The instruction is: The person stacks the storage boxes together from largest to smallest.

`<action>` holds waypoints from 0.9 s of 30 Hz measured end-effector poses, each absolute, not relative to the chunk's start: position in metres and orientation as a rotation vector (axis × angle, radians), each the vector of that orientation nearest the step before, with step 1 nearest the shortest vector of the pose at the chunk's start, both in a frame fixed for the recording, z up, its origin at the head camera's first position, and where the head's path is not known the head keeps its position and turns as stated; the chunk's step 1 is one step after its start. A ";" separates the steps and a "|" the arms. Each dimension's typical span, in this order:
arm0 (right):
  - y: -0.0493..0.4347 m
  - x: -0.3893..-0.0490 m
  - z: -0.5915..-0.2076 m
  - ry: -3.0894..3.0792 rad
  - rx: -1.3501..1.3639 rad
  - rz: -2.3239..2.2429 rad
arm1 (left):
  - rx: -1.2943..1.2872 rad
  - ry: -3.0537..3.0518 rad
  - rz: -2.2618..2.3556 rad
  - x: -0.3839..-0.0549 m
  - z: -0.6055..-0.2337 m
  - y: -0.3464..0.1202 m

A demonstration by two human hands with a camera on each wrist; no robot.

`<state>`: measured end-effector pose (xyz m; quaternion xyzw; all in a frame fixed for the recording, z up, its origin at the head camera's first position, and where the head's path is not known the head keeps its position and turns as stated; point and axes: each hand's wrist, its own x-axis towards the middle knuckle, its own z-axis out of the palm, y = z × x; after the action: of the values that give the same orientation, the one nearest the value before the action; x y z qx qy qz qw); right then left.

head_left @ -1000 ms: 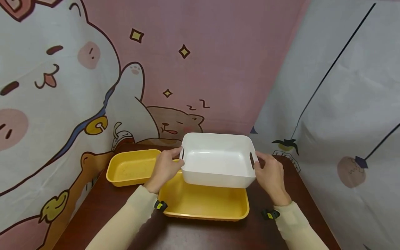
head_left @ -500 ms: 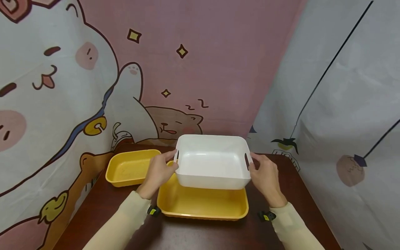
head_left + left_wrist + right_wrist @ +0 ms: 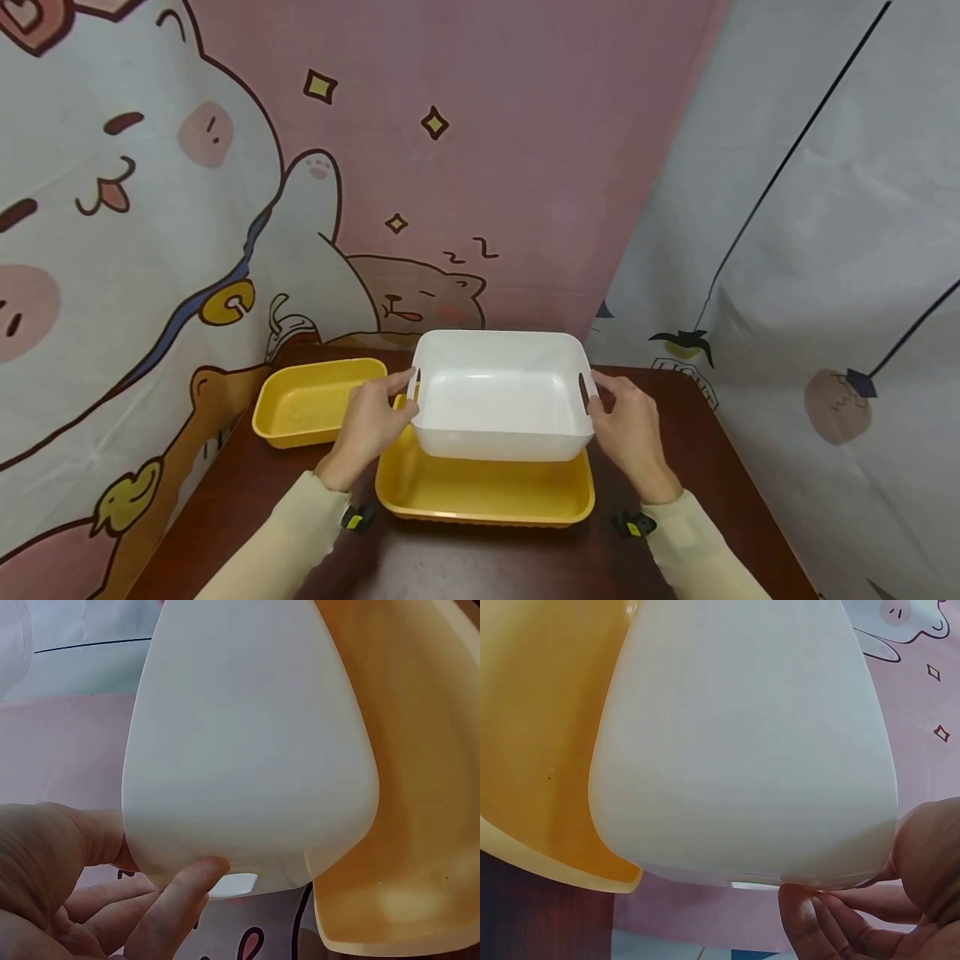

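Note:
A white plastic basket (image 3: pixel 502 396) with a handle slot at each end is held over the back part of a larger yellow tray (image 3: pixel 487 492), tilted so its inside faces the head camera. My left hand (image 3: pixel 369 429) pinches its left end by the slot, thumb in front. At the opposite end my right hand (image 3: pixel 630 425) grips the rim by the other slot. Both wrist views show the basket's pale underside, with the left fingers (image 3: pixel 176 907) and right fingers (image 3: pixel 802 919) at the slots. The basket hides the tray's far side.
A smaller yellow tray (image 3: pixel 307 404) stands at the back left, close behind my left hand. All of it is on a dark reddish-brown table (image 3: pixel 450 567). A printed cartoon cloth (image 3: pixel 525 167) hangs behind the table's far edge and along its sides.
Both hands have carried the white basket left and slightly down in the head view, keeping the same grip. The yellow trays stay where they were.

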<state>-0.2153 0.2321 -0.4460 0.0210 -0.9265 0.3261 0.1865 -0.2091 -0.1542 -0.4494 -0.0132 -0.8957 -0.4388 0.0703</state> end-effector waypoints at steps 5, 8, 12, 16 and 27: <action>0.230 -0.213 -0.447 -2.614 0.066 0.920 | -0.036 -2.710 -1.277 -0.206 -0.450 -0.157; 0.228 -0.211 -0.447 -2.620 0.069 0.920 | -0.028 -2.718 -1.266 -0.202 -0.450 -0.158; 0.226 -0.208 -0.445 -2.631 0.079 0.916 | -0.041 -2.706 -1.242 -0.197 -0.451 -0.161; 0.226 -0.204 -0.445 -2.638 0.092 0.908 | -0.066 -2.699 -1.209 -0.190 -0.452 -0.163; 0.225 -0.195 -0.449 -2.651 0.112 0.931 | -0.083 -2.703 -1.222 -0.181 -0.457 -0.166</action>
<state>-0.1954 0.2251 -0.4488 0.0392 -0.9300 0.3265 0.1641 -0.1812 -0.1658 -0.4567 -0.0278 -0.9074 -0.4103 0.0868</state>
